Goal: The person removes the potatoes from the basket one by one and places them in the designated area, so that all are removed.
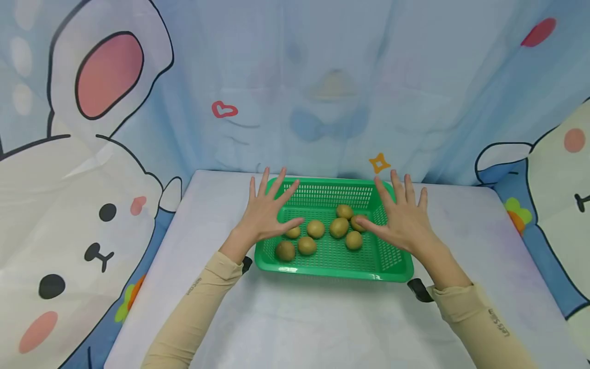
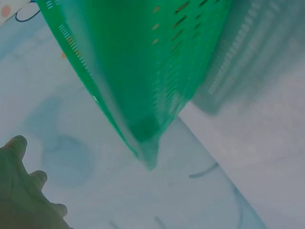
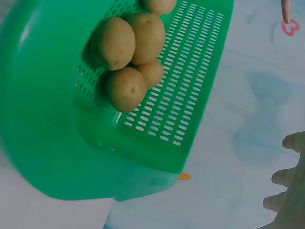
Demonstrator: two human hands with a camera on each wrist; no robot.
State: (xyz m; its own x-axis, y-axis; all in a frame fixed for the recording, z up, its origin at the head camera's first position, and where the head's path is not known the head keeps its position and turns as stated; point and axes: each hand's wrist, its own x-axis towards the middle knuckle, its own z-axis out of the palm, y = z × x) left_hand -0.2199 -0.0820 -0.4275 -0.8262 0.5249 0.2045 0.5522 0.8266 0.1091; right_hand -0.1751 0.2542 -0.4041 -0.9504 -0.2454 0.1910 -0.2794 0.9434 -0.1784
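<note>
Several potatoes (image 1: 315, 229) lie loose on the floor of a green plastic basket (image 1: 332, 274) with slotted walls. My left hand (image 1: 265, 218) is spread with straight fingers over the basket's left end, holding nothing. Over the right end my right hand (image 1: 405, 223) is spread the same way, its thumb overlapping a potato in the head view. In the right wrist view a cluster of potatoes (image 3: 127, 89) sits near the basket's end wall. The left wrist view has the basket's outer side (image 2: 143, 95) and part of the left hand (image 2: 24, 191).
The basket stands on a white-covered table (image 1: 322, 323), close to its back edge. Behind hangs a light blue curtain (image 1: 322, 92) with cartoon figures. A dark strap piece (image 1: 419, 290) is at the right wrist.
</note>
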